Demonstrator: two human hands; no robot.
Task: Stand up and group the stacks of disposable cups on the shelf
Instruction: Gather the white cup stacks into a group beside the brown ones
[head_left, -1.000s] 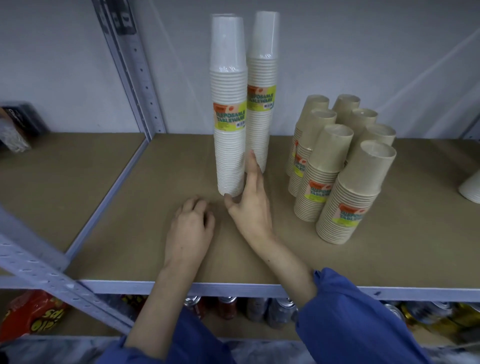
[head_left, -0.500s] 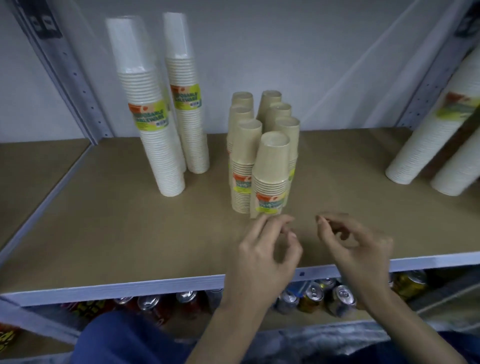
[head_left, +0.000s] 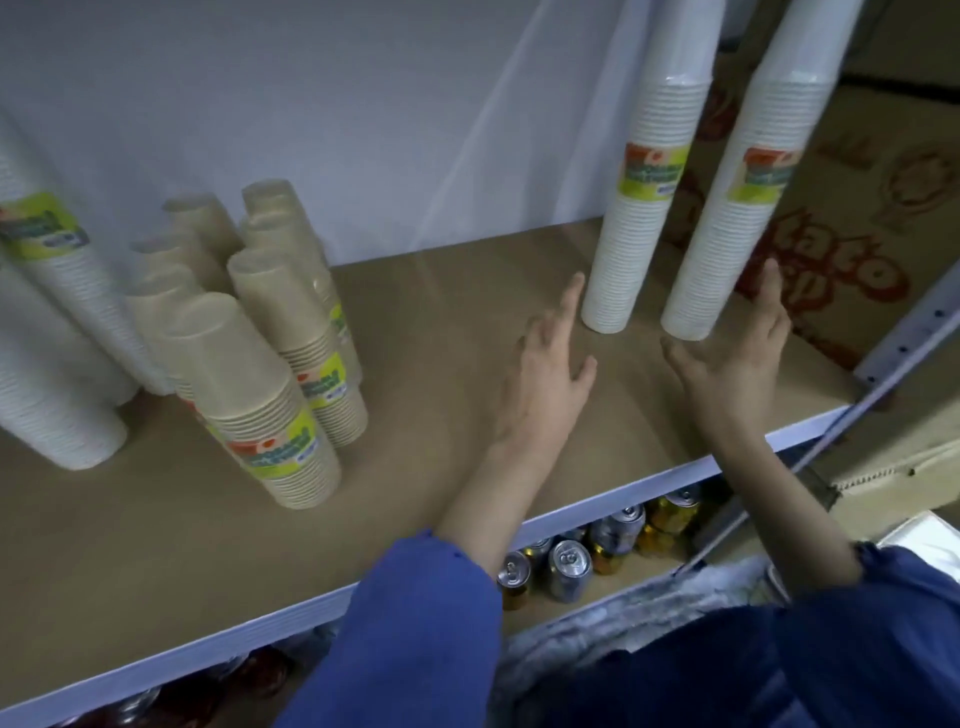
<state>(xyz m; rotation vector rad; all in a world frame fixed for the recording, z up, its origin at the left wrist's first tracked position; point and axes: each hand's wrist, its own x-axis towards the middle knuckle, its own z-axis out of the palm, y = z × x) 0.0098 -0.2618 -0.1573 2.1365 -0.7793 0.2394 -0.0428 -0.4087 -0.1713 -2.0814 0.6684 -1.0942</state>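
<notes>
At the left edge of the frame we have white stacks (head_left: 57, 322) already standing upright, close together. Just right of them, in the left-centre, the tan stacks (head_left: 260, 364) are bunched tight in one cluster, touching each other. Both groups sit on the shelf (head_left: 426, 467), and we judge that part of the job finished.

What is left lies to the right. In the upper right two more tall white stacks stand side by side with a gap between them, the nearer-centre one (head_left: 639, 208) and the outer one (head_left: 748, 208), well apart from the white group at the far left. We think these still need to be brought over to the other whites.

Our left hand (head_left: 550, 374) is spread wide and empty, its fingertips just beside the base of the first stack but not yet touching it. Our right hand (head_left: 732, 358) is also open and empty, cupped just beside the base of the outer stack; whether it touches we cannot tell.

Against the frame half a second ago, our view has swung right: the tan cluster has moved from the centre of the frame to the left, the right-hand whites now stand near the middle right, and both hands have gone from loosely curled at the shelf's front edge to stretched out toward those stacks.
</notes>
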